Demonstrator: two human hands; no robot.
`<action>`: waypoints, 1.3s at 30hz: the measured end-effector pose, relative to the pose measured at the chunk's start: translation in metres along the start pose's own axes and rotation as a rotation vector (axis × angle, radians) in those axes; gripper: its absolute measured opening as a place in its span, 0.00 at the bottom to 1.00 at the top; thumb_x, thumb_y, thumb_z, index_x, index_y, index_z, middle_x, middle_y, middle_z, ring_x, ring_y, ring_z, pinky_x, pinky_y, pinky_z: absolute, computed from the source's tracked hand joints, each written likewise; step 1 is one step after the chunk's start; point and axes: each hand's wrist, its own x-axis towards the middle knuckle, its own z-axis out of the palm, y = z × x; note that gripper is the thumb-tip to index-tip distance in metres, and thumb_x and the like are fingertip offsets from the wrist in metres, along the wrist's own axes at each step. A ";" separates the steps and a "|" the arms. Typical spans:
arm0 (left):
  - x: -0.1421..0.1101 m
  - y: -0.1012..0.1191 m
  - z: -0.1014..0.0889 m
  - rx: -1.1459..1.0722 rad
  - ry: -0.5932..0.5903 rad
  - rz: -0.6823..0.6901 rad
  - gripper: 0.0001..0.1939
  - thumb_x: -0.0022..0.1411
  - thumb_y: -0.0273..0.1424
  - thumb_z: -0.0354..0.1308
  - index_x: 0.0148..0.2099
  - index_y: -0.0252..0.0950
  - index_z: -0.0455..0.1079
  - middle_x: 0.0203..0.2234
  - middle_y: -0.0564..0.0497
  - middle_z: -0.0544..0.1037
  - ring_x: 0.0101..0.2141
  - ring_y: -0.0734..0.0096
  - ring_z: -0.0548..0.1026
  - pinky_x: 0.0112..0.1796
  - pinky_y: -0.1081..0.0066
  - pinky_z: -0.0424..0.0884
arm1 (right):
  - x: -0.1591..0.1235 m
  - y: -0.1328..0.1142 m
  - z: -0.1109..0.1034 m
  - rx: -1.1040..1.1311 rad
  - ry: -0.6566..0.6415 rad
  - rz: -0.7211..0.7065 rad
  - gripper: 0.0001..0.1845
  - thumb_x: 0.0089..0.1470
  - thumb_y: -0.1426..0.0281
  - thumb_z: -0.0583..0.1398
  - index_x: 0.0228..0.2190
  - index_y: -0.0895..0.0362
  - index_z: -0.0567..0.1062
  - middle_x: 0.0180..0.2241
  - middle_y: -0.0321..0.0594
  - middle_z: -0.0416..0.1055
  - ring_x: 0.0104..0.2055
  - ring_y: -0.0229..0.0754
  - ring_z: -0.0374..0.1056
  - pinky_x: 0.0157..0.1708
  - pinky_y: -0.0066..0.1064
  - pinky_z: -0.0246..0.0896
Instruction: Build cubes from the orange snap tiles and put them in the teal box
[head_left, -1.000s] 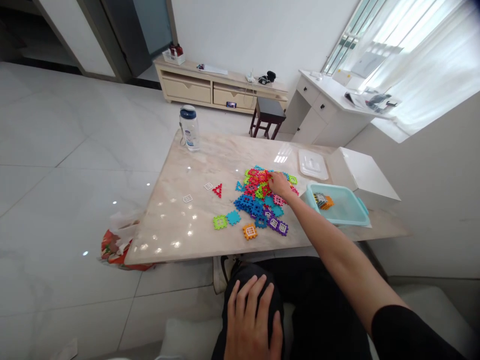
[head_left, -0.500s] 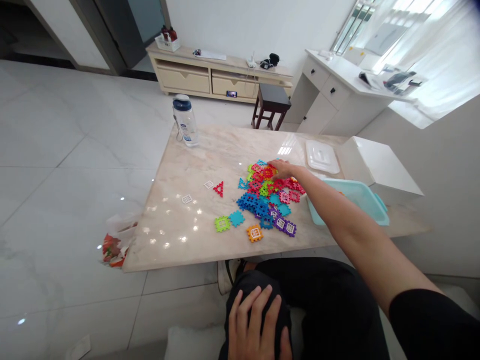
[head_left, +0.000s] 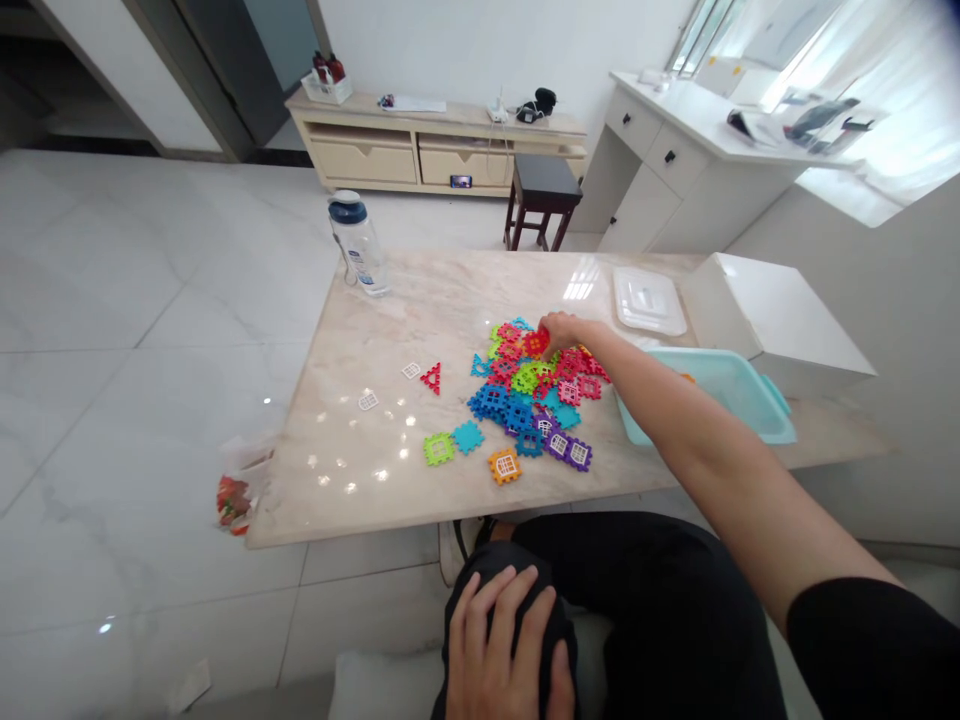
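Note:
My right hand [head_left: 556,330] is at the far side of a pile of coloured plastic interlocking tiles, its fingers closed on the edge of a red square tile [head_left: 535,344]. Blue tiles [head_left: 493,402], lime green tiles [head_left: 531,377] and purple tiles with white window inserts [head_left: 568,449] lie heaped close by. In front of the pile are an orange tile with a white window [head_left: 505,466], a lime square frame [head_left: 439,449] and a turquoise square [head_left: 468,437]. A red triangle [head_left: 431,378] lies to the left. My left hand [head_left: 504,640] rests on my knee, fingers spread, holding nothing.
A turquoise bin [head_left: 750,400] stands right of the pile, partly behind my forearm. Beyond it are a clear lid [head_left: 649,302] and a white box [head_left: 795,315]. A water bottle [head_left: 361,250] stands at the table's far left corner. White window pieces [head_left: 367,400] lie left.
My right hand has drawn its fingers together on the red square tile, which now shows tilted up at the fingertips. My left hand stays on the knee. The view has shifted slightly.

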 end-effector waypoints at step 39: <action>0.015 0.010 -0.025 0.136 -0.182 0.130 0.19 0.71 0.27 0.58 0.62 0.43 0.76 0.59 0.47 0.81 0.60 0.53 0.75 0.60 0.48 0.74 | -0.057 -0.020 0.005 0.488 0.135 -0.093 0.11 0.53 0.66 0.69 0.36 0.59 0.86 0.33 0.39 0.82 0.33 0.40 0.73 0.34 0.28 0.64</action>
